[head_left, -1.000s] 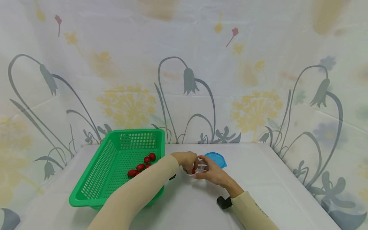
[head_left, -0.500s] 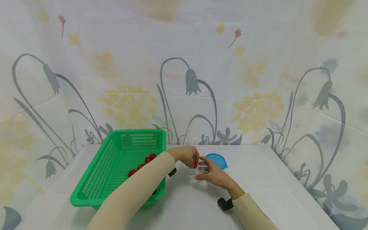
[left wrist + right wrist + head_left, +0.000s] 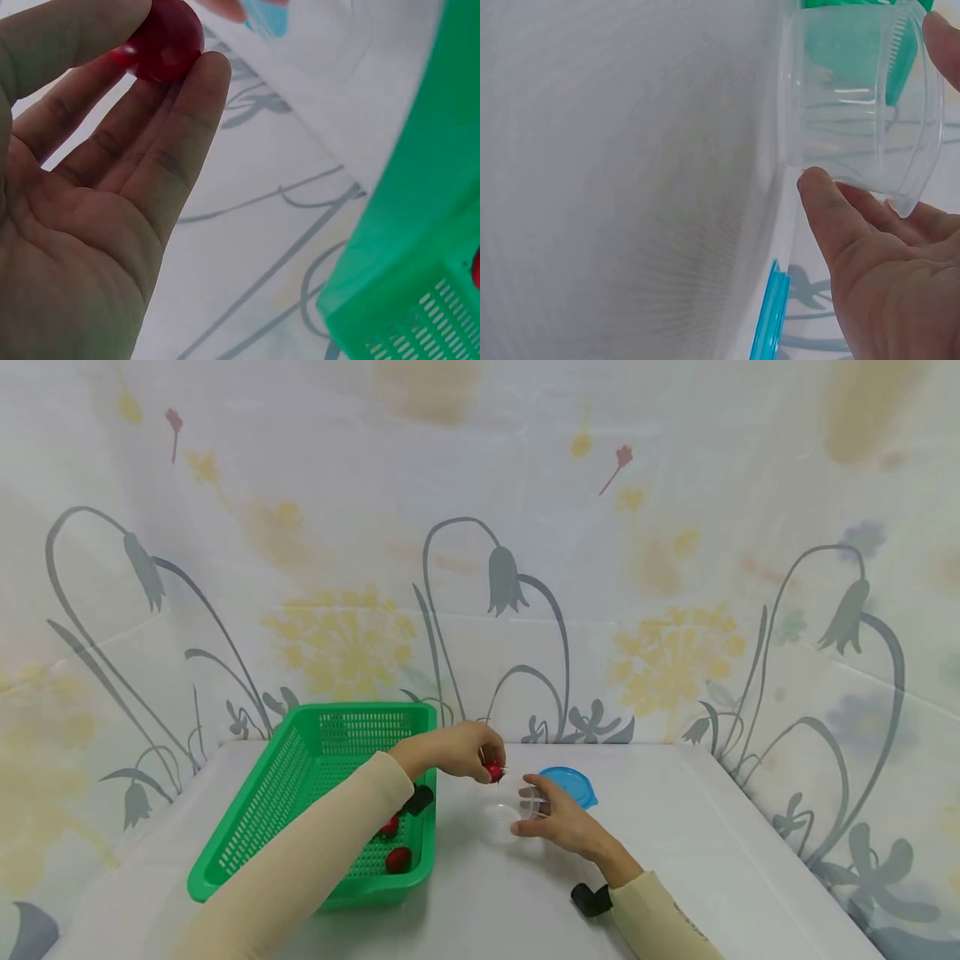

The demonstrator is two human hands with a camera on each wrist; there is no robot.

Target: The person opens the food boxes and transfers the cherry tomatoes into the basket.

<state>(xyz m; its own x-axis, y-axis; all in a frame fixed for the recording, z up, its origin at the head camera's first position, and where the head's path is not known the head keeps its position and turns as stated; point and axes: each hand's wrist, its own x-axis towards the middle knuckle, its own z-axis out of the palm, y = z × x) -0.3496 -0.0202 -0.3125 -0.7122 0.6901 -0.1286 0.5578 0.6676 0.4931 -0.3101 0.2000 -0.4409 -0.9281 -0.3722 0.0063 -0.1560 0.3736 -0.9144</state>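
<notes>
Between the thumb and fingertips of my left hand is a small shiny red cherry tomato, held above the table just left of a clear plastic container. The left wrist view shows the same tomato at the tips of the fingers. My right hand grips the container from its right side, with the thumb at the rim and the other fingers along the wall. Nothing shows inside the see-through container, which stands upright on the table.
A green plastic basket stands at the left, partly covered by the left sleeve, with red tomatoes in it. Behind the right hand lies a blue lid on the white table. A flower-patterned cloth hangs behind.
My left hand has come up out of the container with the tomato and moved left towards the basket. The right hand stays at the container.
</notes>
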